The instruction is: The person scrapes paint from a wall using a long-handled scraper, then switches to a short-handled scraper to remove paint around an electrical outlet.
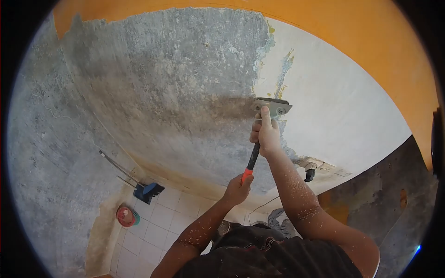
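Observation:
A long-handled wall scraper [253, 157] with a black shaft and red-orange grip end is in both my hands. My right hand [268, 135] is closed high on the shaft, with a finger laid against the back of the wide scraper head [281, 111]. Lower down, my left hand [238, 190] wraps round the red-orange end. The head lies against the wall, at the border between bare grey plaster [185, 60] and white paint [333, 88]. A narrow scraped streak [283, 74] runs just above it.
An orange painted band [315, 14] crosses the upper wall. A wall fitting [309, 167] with a black plug juts out below my right forearm. On the tiled floor [155, 231] stand a blue dustpan [143, 193] and a red-and-green bucket [126, 217]. Pale flecks dot both forearms.

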Demonstrator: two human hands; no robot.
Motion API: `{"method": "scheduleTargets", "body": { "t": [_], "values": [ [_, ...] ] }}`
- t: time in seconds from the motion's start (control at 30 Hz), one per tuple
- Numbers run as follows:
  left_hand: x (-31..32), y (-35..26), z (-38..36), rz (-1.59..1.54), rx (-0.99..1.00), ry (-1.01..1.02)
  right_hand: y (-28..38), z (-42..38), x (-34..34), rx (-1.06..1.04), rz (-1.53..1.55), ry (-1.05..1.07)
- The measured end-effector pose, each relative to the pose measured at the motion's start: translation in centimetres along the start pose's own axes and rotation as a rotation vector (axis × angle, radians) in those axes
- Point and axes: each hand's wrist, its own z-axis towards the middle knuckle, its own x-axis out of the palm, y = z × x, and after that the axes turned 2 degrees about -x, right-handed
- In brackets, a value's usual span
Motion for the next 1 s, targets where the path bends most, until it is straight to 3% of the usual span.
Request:
{"method": "scheduleTargets", "body": {
  "t": [0.17,0.2,0.27,0.33,0.4,0.57,0.7,0.9,1.0],
  "values": [
    [0.9,2.4,-2.6,0.41,0.054,-0.14,-3.4,-1.1,-2.7,0.115,-0.051,-0.073],
    [0.8,1.9,-2.4,0.405,0.057,-0.144,-3.5,-1.1,-2.8,0.181,-0.016,-0.049],
    [0.4,-2.1,-2.2,0.394,0.151,-0.164,-0.7,-0.7,-1.0,0.13,-0.057,-0.071],
    [0.0,-5.6,-1.5,0.394,0.135,-0.145,2.4,0.0,0.4,0.006,0.064,0.046],
    [0.2,-7.2,-1.1,0.384,0.14,-0.128,2.9,0.0,0.7,-0.004,0.031,0.032],
    [1.5,-0.6,-2.4,0.382,0.016,-0.086,-1.1,-1.4,-2.4,0.077,-0.114,-0.115],
    [1.0,-4.2,-2.3,0.313,-0.009,0.029,0.9,-0.9,-1.3,0.052,-0.083,-0.066],
    [2.0,-3.0,-2.6,0.398,-0.003,-0.046,-0.4,-1.7,-2.0,0.052,-0.096,-0.193],
    [1.6,-3.8,-2.4,0.376,0.027,-0.02,0.5,-1.2,-1.7,0.053,-0.115,-0.136]
  ]
}}
